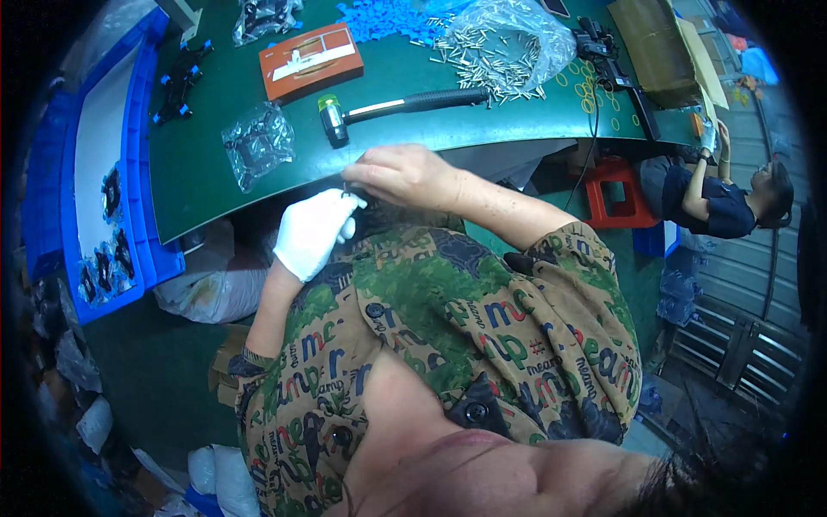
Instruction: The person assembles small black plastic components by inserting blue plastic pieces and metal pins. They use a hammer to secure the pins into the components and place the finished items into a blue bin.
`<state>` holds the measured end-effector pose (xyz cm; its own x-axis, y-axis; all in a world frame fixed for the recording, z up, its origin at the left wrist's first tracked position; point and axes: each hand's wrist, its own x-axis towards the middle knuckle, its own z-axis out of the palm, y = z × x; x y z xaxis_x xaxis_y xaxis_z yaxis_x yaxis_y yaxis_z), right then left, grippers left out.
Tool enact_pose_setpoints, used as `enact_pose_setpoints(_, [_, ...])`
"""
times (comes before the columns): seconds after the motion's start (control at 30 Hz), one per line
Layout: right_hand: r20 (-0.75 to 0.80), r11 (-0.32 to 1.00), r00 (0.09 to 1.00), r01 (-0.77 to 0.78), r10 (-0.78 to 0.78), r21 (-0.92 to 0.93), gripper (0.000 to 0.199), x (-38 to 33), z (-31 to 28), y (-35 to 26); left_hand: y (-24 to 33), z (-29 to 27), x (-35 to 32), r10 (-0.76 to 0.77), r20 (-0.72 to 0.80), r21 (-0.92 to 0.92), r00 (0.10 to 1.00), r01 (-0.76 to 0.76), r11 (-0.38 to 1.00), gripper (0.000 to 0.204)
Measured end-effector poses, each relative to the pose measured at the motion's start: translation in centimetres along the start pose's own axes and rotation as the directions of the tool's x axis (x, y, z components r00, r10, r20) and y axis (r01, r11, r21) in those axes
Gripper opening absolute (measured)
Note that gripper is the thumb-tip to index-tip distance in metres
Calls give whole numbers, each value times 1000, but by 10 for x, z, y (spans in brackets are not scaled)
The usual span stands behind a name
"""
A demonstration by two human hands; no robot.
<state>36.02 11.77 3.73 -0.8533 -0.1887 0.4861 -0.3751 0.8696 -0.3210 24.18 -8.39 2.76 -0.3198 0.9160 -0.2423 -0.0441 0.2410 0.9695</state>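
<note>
green worktable (482, 121), mallet (396, 107), blue bin (138, 172)

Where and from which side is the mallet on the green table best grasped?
Grip the mallet by its black ribbed handle end, probably coming from above with the right hand. It lies flat, head toward the person's left and grip toward the right, near the table edge. The grip is clear on top, though metal pins lie close beyond it.
</note>
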Motion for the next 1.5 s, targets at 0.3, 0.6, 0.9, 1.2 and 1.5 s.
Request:
enact_pose_setpoints(0.3, [-56,806,921,-365,385,-466,23,49,-54,144,-16,1,1,102,111,310,989,-132,942,19])
enact_pose_setpoints(0.6, [160,791,947,-132,278,-597,23,47,-58,161,-30,-6,1,308,159,401,938,-346,848,17])
enact_pose_setpoints(0.9, [171,703,802,-373,572,-605,30,55,-62,160,-30,-2,3,345,146,341,927,-374,862,27])
enact_pose_setpoints(1.2, [300,734,759,-323,578,-597,33,60,-54,164,-31,-2,-1,250,134,321,959,-281,904,27])
enact_pose_setpoints(1.5, [394,770,695,-373,602,-519,34,70,-58,153,-21,0,-2,234,204,439,951,-303,846,20])
